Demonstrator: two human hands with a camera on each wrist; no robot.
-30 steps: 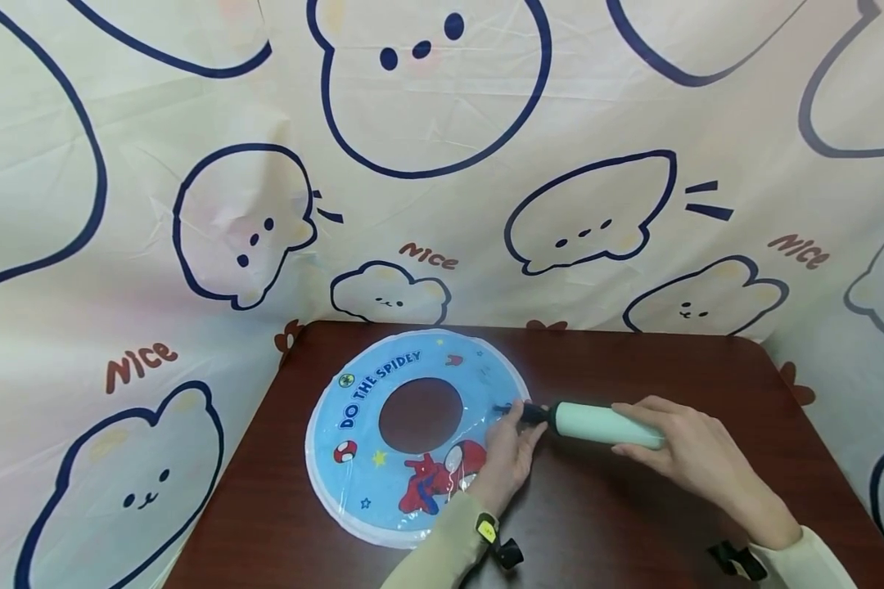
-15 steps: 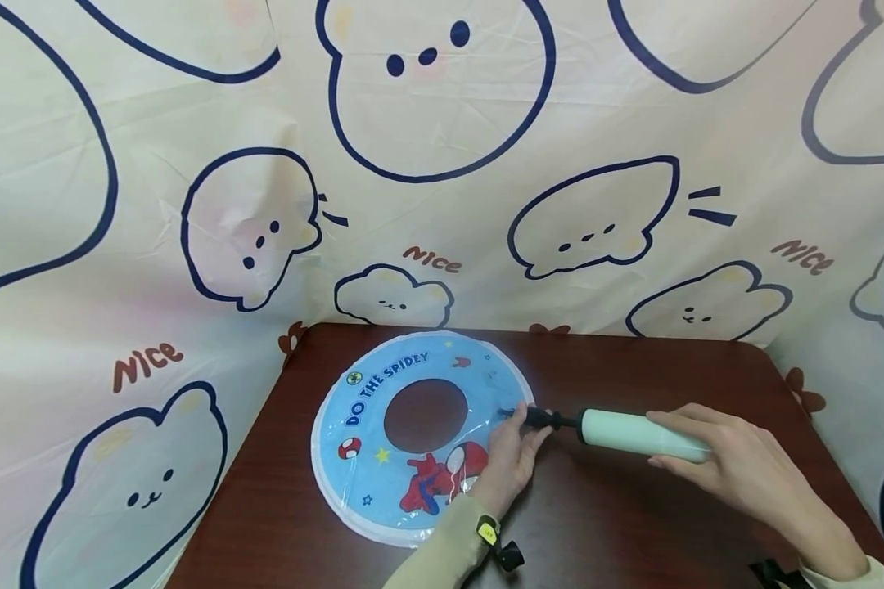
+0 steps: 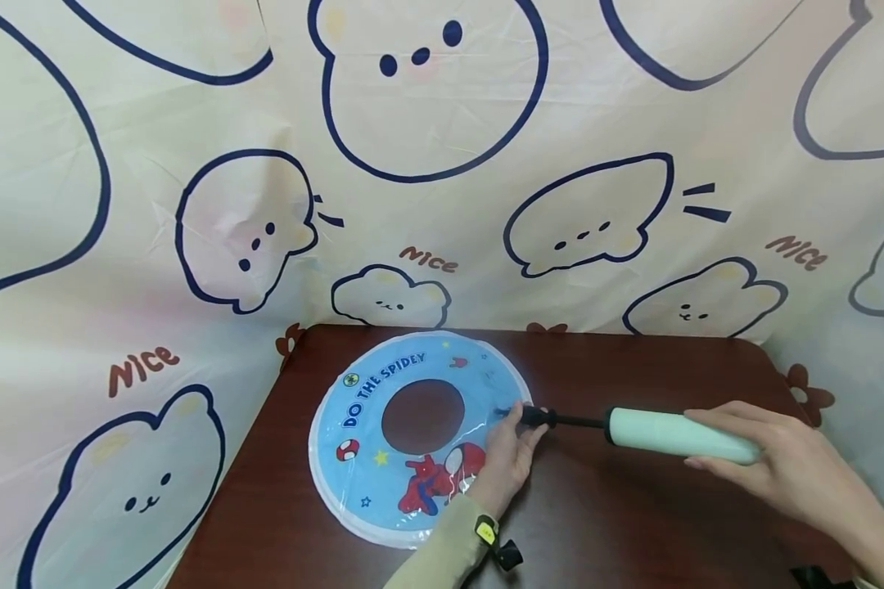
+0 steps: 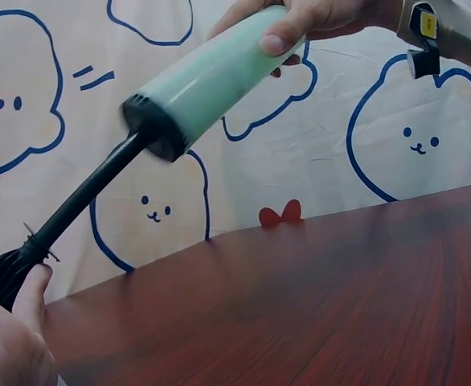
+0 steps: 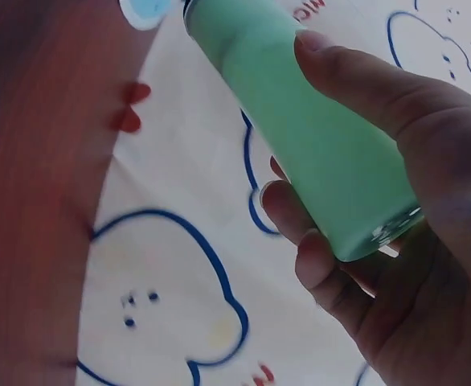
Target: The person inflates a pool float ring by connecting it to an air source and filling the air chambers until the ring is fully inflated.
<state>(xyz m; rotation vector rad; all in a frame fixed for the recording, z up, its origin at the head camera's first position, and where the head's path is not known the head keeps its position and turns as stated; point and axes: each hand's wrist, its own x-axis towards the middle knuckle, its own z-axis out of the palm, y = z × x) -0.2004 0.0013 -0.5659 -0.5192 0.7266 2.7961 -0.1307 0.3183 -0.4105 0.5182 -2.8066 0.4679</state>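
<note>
A round blue swim ring (image 3: 354, 491) with a white rim and cartoon prints lies on the table. At its right side my left hand (image 3: 508, 458) pinches the black nozzle end (image 3: 536, 416) of a hand pump, whose tip meets the ring. My right hand (image 3: 788, 458) grips the pale green pump barrel (image 3: 678, 435) near its far end. Between barrel and nozzle a long stretch of black shaft (image 3: 580, 421) shows, also plain in the left wrist view. In the right wrist view, thumb and fingers wrap the green barrel (image 5: 316, 137).
The dark brown wooden table (image 3: 633, 523) carries the ring and extends to the right beneath the pump. Behind it and at both sides hangs a pale cloth (image 3: 427, 213) with blue cartoon outlines.
My right hand has drawn the green barrel steadily to the right, exposing more black shaft. The left hand and the swim ring have stayed nearly still.
</note>
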